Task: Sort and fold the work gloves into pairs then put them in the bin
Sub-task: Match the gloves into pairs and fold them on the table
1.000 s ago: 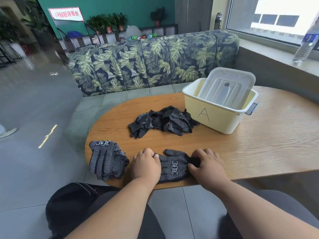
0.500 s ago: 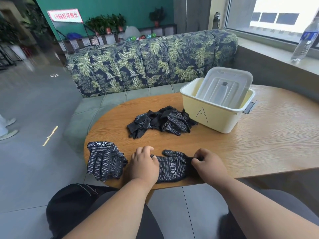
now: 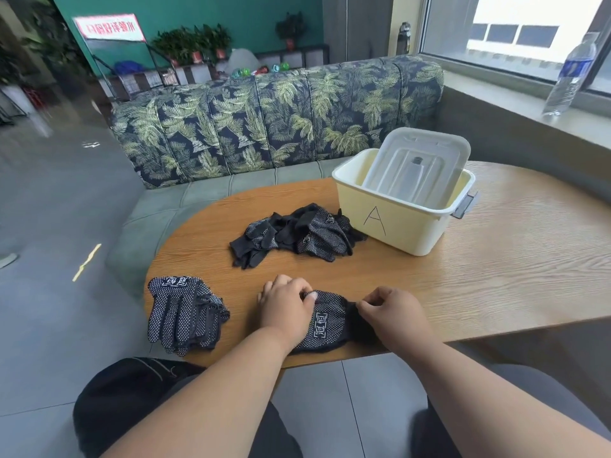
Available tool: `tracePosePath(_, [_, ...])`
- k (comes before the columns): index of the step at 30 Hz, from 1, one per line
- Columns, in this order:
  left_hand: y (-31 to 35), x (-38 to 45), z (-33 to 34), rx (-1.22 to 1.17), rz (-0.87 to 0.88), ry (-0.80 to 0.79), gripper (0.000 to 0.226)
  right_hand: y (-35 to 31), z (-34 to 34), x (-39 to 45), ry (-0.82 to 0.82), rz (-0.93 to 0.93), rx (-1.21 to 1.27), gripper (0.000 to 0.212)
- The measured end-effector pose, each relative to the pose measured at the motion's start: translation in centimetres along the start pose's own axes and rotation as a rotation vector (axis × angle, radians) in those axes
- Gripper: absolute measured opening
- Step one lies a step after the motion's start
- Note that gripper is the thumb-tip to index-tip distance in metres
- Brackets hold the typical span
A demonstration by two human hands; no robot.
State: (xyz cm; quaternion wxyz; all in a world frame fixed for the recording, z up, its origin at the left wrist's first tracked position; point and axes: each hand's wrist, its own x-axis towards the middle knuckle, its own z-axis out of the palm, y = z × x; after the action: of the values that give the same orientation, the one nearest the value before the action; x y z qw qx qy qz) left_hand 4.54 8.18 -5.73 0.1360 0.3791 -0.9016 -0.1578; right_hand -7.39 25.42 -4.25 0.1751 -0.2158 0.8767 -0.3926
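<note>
Wooden table by a window, sofa behind

An oval wood-grain table [image 3: 496, 285]; on its far side a leaf-patterned dark sofa [image 3: 274, 127]; far right, a clear plastic water bottle [image 3: 570, 76] upright on the grey windowsill [image 3: 515, 94].

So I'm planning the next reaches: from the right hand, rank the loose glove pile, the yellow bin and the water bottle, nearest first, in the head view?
From the right hand:
1. Loose glove pile, mid-table, ahead and to its left.
2. Yellow bin, farther back, marked A.
3. Water bottle, on the window sill, far right.
</note>
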Motion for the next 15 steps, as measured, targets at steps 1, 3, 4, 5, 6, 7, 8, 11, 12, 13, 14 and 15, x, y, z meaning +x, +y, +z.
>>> tracePosePath(1, [-0.05, 0.02, 0.02, -0.016, -0.004, 0.018, 0.016, -0.02, 0.05, 0.07, 0.016, 0.006, 0.0, 0.017])
tracePosePath(3, [-0.15, 0.01, -0.03, -0.049, -0.013, 0.048, 0.013, -0.03, 0.16, 0.22, 0.043, 0.011, -0.009, 0.02])
tracePosePath(4, [-0.23, 0.03, -0.05, -0.06, -0.016, 0.06, 0.011, -0.05, 0.19, 0.27, 0.051, 0.009, -0.021, 0.021])
tracePosePath(5, [-0.35, 0.04, -0.03, -0.07, -0.016, 0.065, 0.009, -0.05, 0.21, 0.33, 0.054, 0.01, -0.03, 0.022])
tracePosePath(6, [-0.46, 0.04, 0.05, -0.073, -0.015, 0.065, 0.011, -0.04, 0.18, 0.4, 0.055, 0.014, -0.032, 0.024])
tracePosePath(7, [-0.54, 0.02, 0.14, -0.069, -0.009, 0.061, 0.016, -0.01, 0.13, 0.46, 0.056, 0.019, -0.033, 0.025])
tracePosePath(8, [-0.63, 0.01, 0.24, -0.06, -0.003, 0.055, 0.022, 0.03, 0.07, 0.54, 0.059, 0.022, -0.039, 0.025])
tracePosePath(11, [-0.78, -0.11, 0.36, -0.045, 0.026, 0.041, 0.033, 0.16, -0.04, 0.64, 0.07, 0.013, -0.083, 0.026])
tracePosePath(12, [-0.81, -0.19, 0.29, -0.051, 0.041, 0.035, 0.037, 0.18, -0.04, 0.64, 0.073, 0.01, -0.092, 0.026])
tracePosePath(13, [-0.8, -0.28, 0.13, -0.056, 0.061, 0.024, 0.042, 0.22, -0.01, 0.65, 0.075, 0.006, -0.101, 0.026])
tracePosePath(14, [-0.8, -0.41, -0.03, -0.054, 0.088, 0.003, 0.047, 0.29, 0.04, 0.68, 0.074, 0.0, -0.113, 0.025])
tracePosePath(15, [-0.78, -0.62, -0.17, -0.035, 0.122, -0.034, 0.052, 0.36, 0.1, 0.75, 0.073, -0.006, -0.127, 0.025])
